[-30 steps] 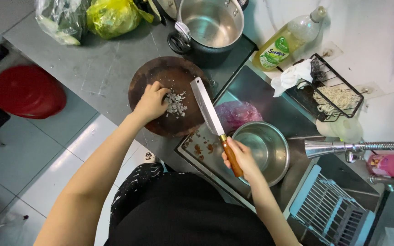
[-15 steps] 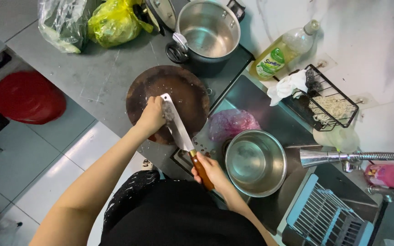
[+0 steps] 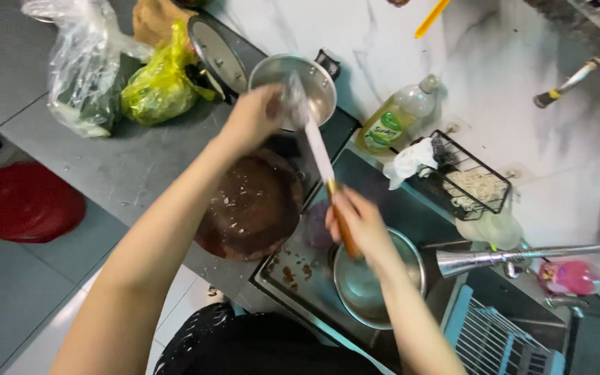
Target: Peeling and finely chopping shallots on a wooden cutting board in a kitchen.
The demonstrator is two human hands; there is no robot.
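My right hand (image 3: 359,222) grips the brown handle of a cleaver (image 3: 317,149), and the blade points away from me toward a steel pot (image 3: 314,83). My left hand (image 3: 255,118) is cupped against the blade's far end at the pot's rim. It presses a blurred clump of pale chopped bits (image 3: 294,97) to the blade. The round dark wooden cutting board (image 3: 251,208) lies below both hands, with only a few pale scraps on it.
A steel bowl (image 3: 383,285) sits in the sink (image 3: 293,274) under a long faucet (image 3: 515,257). A soap bottle (image 3: 394,121), wire basket (image 3: 470,184), pot lid (image 3: 217,52), yellow bag (image 3: 161,83) and clear bag (image 3: 81,62) ring the counter. There is a red stool (image 3: 26,201) on the floor.
Both hands have lifted the cleaver, with the chopped bits on it, off the cutting board and carried it away from me to the pot. The board is left nearly bare.
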